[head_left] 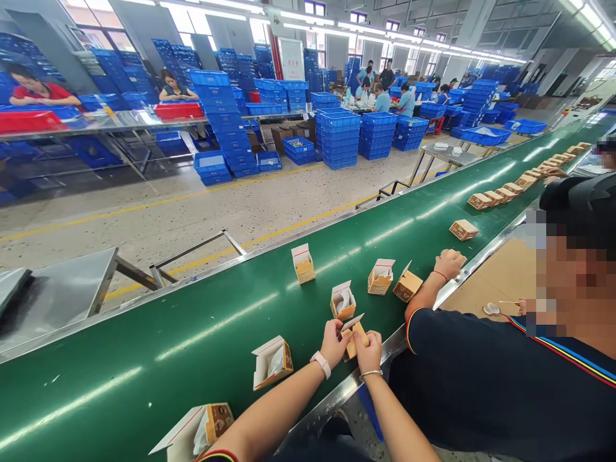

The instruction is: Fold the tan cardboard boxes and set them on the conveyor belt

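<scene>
My left hand (334,343) and my right hand (368,354) both grip a small tan cardboard box (355,341) just above the green conveyor belt (144,359). A white flap stands up from this box. Several open cardboard boxes with white paper inside stand on the belt around my hands. The nearest is an open box (272,362) to the left of my left hand, and another open box (342,301) sits just beyond my hands. A white watch circles my left wrist, and a thin bracelet circles my right wrist.
A co-worker in a dark shirt (481,372) sits to my right, one hand (450,264) on the belt near a box (408,285). Several boxes (510,186) line the far belt. Beyond the belt's far edge lie a concrete floor, steel tables, stacked blue crates (337,138) and more workers.
</scene>
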{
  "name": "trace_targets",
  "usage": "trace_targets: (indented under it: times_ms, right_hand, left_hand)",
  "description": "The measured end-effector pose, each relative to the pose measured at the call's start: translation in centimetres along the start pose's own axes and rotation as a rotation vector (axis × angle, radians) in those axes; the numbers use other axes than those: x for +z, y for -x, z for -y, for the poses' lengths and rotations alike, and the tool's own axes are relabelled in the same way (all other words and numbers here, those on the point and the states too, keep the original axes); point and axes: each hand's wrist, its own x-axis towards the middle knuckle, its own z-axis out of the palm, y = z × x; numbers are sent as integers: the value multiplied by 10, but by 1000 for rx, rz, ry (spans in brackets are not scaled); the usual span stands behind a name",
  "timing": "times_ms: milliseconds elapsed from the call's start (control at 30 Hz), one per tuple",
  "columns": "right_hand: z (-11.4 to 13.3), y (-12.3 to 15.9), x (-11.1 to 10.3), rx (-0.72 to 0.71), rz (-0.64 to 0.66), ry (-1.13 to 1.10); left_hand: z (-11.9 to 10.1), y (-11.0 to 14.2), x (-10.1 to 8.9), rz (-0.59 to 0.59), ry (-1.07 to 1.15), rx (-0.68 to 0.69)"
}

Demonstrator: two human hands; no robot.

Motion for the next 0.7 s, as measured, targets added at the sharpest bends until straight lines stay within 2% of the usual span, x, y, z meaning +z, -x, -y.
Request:
trace_targets:
  times_ms: [67,200,367,467,567,633,700]
  right_hand:
    - [-5,-1,4,87,-74,-24]
    - [-15,-8,7,143,-44,-29]
    - [-22,-21,6,155,-28,-28]
    - [-20,-29,1,142,-18,-24]
    - [-10,-32,-7,88,-29,-5]
    - [0,-28,-12,-59,-44,85]
    - [8,-18,-19,-250,13,271]
  left_hand:
    - [-2,-5,8,63,98,-95]
    - [-7,-11,15,133,258,-273]
    - [-18,-17,24,113,265,-324]
    - [-30,-4,22,86,287,-310]
    - [-45,24,1,120,301,-253]
    - [-58,42,-24,172,269,-197]
    - [-75,49,-55,207,211,-100]
